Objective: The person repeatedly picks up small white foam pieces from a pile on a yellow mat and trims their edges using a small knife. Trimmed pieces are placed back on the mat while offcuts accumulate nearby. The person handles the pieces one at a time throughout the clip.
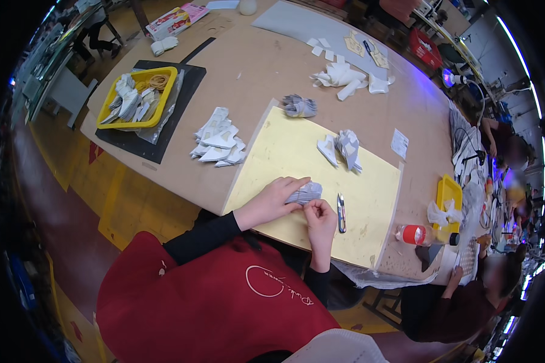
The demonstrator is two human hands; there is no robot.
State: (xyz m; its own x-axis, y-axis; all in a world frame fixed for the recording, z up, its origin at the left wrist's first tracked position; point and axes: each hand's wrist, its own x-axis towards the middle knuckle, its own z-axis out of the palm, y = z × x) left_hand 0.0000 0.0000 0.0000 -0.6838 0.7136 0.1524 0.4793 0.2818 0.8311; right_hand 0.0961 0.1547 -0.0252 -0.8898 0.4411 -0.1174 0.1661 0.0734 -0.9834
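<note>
Layers of the grey bundle (304, 193), held over the yellow sheet (266, 145), could be splayed if the left hand (274, 202) were slackened. The bundle is clasped between its far-side fingers and near-side thumb; the right hand's thumb and forefinger are pinched together alongside, any contents being indiscernible.

Bright tube lights (519, 58) glow at right; the floor (127, 209) is yellow and maroon; a pale bench (65, 95) stands left
</note>
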